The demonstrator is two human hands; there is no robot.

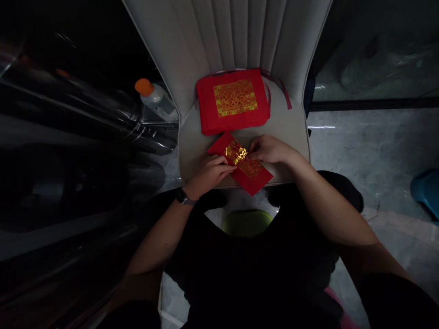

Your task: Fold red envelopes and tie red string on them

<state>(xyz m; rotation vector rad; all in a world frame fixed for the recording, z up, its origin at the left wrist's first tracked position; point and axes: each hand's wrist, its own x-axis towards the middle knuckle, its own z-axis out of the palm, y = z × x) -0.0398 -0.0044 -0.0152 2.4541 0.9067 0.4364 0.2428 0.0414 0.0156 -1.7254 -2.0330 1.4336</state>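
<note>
A red envelope (258, 182) with a shiny gold printed panel lies slantwise on the chair seat, its lower corner reaching past the front edge. My left hand (211, 172), with a dark watch at the wrist, grips the envelope's left side, fingers extended over its face and thumb hidden. On the opposite side, my right hand (269, 149) is closed in a pinch at the envelope's edge by the gold print. Just behind both hands rests a stack of larger red packets (206, 107) with a gold patterned panel on top.
The light padded chair (295, 130) has a tall ribbed back. Dark red ribbons (284, 93) trail from the stack. To the left stand an orange-capped bottle (159, 100) and glossy dark cylinders (103, 109). Below the seat is a green object (247, 222); a blue one (427, 194) sits far right.
</note>
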